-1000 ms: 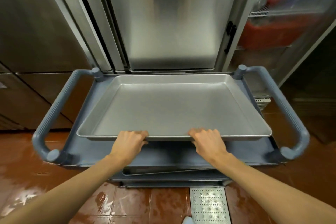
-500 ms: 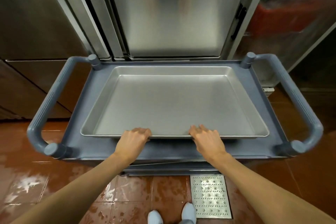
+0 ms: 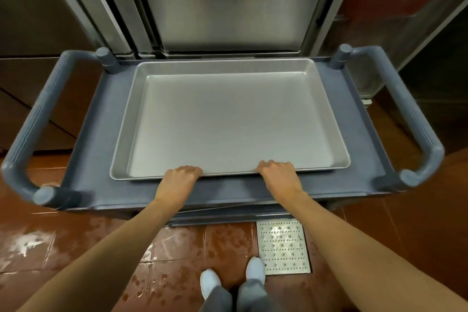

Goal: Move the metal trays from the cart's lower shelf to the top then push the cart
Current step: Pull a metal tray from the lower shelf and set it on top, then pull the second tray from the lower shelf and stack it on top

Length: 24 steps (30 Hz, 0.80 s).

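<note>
A large empty metal tray (image 3: 228, 119) lies on the top shelf of the blue-grey cart (image 3: 93, 159). My left hand (image 3: 179, 180) grips the tray's near rim left of centre. My right hand (image 3: 278, 177) grips the same rim right of centre. A thin metal edge, perhaps a second tray (image 3: 228, 209), shows on the lower shelf just under the top shelf's front lip; most of it is hidden.
Stainless fridge doors (image 3: 222, 2) stand right behind the cart. Loop handles rise at the cart's left end (image 3: 30, 129) and right end (image 3: 410, 114). Wet red floor tiles (image 3: 177, 248) and a perforated drain cover (image 3: 283, 246) lie by my feet.
The tray has come down from a lifted, tilted position to lie flat on the top shelf and slid toward the back. Both hands stayed on its near rim.
</note>
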Available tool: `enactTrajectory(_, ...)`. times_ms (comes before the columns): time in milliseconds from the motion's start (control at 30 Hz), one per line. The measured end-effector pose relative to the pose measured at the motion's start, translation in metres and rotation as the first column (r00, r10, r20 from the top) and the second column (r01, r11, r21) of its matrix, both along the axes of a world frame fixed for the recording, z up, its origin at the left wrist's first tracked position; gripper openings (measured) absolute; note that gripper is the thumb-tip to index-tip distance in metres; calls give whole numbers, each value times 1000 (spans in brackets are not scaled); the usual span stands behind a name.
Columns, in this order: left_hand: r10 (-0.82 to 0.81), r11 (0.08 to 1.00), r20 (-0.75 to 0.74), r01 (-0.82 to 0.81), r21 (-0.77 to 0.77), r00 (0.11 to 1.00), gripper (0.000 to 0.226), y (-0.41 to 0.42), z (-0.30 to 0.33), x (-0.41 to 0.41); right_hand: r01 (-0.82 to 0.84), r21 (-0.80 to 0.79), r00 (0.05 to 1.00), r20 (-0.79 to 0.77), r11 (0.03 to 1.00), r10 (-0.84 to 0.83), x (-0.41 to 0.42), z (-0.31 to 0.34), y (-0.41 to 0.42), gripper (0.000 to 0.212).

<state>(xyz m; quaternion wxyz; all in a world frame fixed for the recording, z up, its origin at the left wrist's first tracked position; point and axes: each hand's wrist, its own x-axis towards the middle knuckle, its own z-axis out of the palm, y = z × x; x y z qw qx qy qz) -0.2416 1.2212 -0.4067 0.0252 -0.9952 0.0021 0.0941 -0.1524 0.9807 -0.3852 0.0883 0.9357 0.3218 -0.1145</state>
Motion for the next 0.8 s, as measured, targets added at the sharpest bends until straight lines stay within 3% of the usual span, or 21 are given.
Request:
enactTrajectory(167, 23, 996, 7, -22, -90, 1000, 11, 5, -5, 0, 41, 15, 999, -1, 999, -41, -2, -5, 3, 31)
enactTrajectory(300, 41, 983, 99, -22, -182, 994, 22, -1, -6, -3, 44, 43, 999, -3, 998, -44, -8, -3, 11, 23)
enactTrajectory(400, 31, 989, 94, -17, -148, 995, 29, -5, -3, -4, 44, 73, 999, -4, 996, -44, -13, -1, 15, 16)
enactTrajectory(500, -10, 978, 190, 49, -201, 982, 29, -7, 4, -9, 35, 219, 997, 61, 975, -49, -23, 7, 22, 17)
enactTrajectory(633, -105, 944, 437, 228, -240, 893, 12, -24, 12, -18, -165, 523, 976, 211, 836, 61, -46, 17, 31, 18)
enactTrajectory(800, -228, 902, 472, 368, -227, 852, 12, -59, 2, -54, -443, 570, 896, 296, 692, 330, -86, -5, 22, 12)
